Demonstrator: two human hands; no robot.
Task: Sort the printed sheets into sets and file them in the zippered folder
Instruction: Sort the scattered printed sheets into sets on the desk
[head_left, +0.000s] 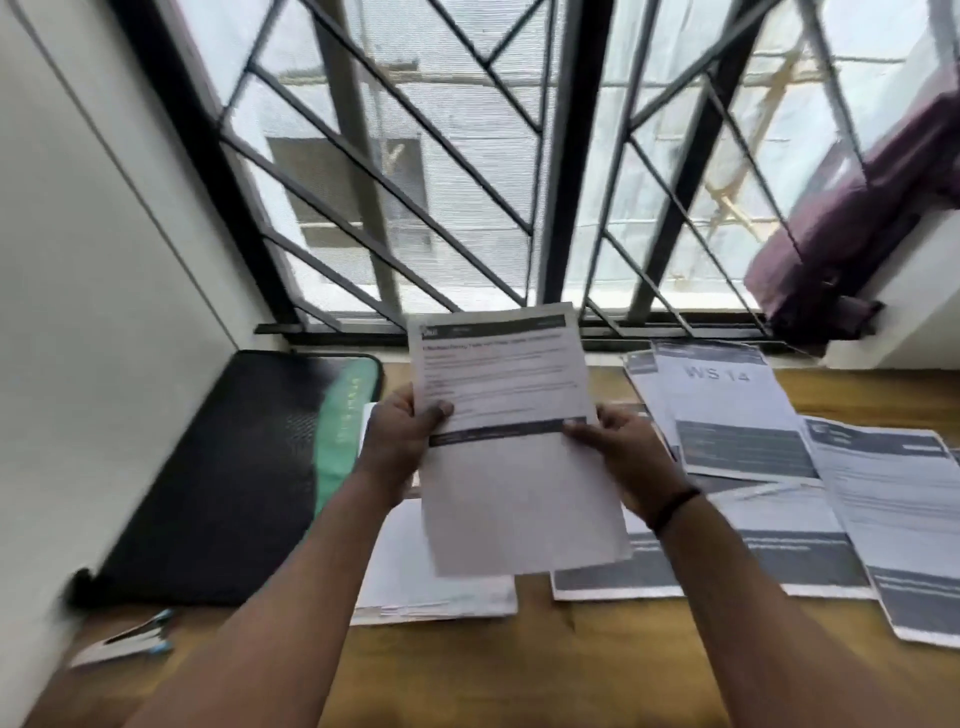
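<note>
We are observing a wooden surface (571, 670) running up to a window sill. Behind it we are noting a black-framed window (576, 156) fitted with a grille (415, 171) of diagonal and vertical bars; pale mesh or netting and bamboo scaffolding (737, 208) are showing beyond the glass. At the right we are recording a dark purple cushion (852, 218) lying on a white ledge (914, 291). At the left a white panel (93, 260) is standing against the surface. Near the lower left, small items with blue tips (140, 636) are lying there; blur is preventing us from identifying them.
</note>
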